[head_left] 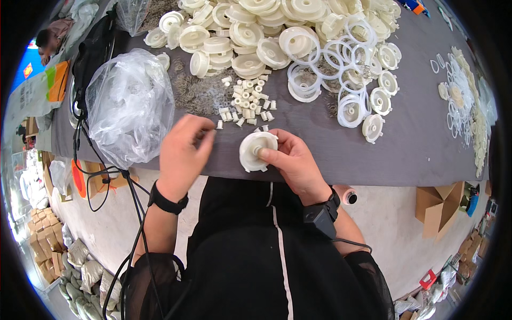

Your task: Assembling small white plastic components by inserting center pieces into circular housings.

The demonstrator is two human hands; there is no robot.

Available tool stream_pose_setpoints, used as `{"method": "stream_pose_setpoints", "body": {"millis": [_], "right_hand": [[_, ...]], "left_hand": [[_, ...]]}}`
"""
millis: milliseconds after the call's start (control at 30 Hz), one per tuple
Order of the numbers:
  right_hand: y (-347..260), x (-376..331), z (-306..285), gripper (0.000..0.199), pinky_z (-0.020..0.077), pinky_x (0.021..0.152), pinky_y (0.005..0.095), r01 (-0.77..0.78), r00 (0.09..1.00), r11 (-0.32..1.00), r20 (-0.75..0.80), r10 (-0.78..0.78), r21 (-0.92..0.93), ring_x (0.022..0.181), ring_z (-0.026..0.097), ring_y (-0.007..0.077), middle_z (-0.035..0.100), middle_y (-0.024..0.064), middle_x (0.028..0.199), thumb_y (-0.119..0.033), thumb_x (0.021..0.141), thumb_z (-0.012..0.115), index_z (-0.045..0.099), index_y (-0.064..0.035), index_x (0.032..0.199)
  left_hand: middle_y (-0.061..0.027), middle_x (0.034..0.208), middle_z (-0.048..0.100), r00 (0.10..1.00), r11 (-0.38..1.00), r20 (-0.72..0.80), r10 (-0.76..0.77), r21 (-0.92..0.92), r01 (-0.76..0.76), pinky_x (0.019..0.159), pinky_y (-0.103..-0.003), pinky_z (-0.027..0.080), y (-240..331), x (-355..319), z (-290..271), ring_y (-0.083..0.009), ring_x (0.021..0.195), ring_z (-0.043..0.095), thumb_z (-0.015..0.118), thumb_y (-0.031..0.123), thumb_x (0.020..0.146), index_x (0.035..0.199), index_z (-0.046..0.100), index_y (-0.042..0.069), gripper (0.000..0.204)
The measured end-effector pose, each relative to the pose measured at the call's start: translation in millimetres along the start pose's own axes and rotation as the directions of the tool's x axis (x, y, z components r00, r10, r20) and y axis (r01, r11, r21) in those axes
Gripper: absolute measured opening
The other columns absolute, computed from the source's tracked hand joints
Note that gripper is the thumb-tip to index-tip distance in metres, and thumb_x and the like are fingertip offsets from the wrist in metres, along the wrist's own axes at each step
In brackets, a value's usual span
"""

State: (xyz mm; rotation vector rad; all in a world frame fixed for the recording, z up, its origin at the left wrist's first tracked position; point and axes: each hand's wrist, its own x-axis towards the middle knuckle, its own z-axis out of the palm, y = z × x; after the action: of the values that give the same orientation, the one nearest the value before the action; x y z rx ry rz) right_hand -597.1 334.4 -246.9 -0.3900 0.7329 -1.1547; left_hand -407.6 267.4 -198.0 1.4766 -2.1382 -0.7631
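Right hand (296,160) is clamped on a cream round plastic disc (256,151), thumb on its hub so it sits face-up. Left hand (184,152), at its 9 o'clock, pinches closed over the grey worktop (405,154), contents hidden; small cream plastic sleeves (246,101) lie at 12.

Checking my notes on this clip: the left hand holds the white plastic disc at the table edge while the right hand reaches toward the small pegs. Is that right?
Not quite: the hands are swapped. The head view shows the right hand holding the white plastic disc at the table edge, while the left hand reaches toward the small pegs.
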Motion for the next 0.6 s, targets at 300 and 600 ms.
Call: {"method": "stream_pose_setpoints", "body": {"millis": [300,600], "right_hand": [[1,8,5,0.024,0.0475,0.074,0.0218,0.122,0.988,0.969,-0.067,-0.139,-0.216,0.084,0.059,0.0084,0.063,0.0062,0.092,-0.007,0.083,0.065,0.051,0.0009,0.102],[2,-3,-3,0.028,0.0463,0.078,0.0234,0.238,0.971,0.965,-0.004,-0.24,-0.11,0.089,0.056,0.0078,0.058,0.003,0.096,-0.006,0.083,0.064,0.048,-0.0018,0.106]], "left_hand": [[-0.0083,0.08,0.058,0.986,0.975,-0.087,0.143,0.183,-0.125,0.063,-0.03,0.046,-18,11,12,-0.021,0.07,0.058,0.064,0.001,0.074,0.086,0.063,0.002,0.011],[-0.0073,0.076,0.059,0.978,0.986,-0.166,-0.122,0.092,0.139,0.06,-0.027,0.043,-19,6,-14,-0.0163,0.061,0.054,0.064,0.004,0.076,0.085,0.063,0.001,0.009]]}}
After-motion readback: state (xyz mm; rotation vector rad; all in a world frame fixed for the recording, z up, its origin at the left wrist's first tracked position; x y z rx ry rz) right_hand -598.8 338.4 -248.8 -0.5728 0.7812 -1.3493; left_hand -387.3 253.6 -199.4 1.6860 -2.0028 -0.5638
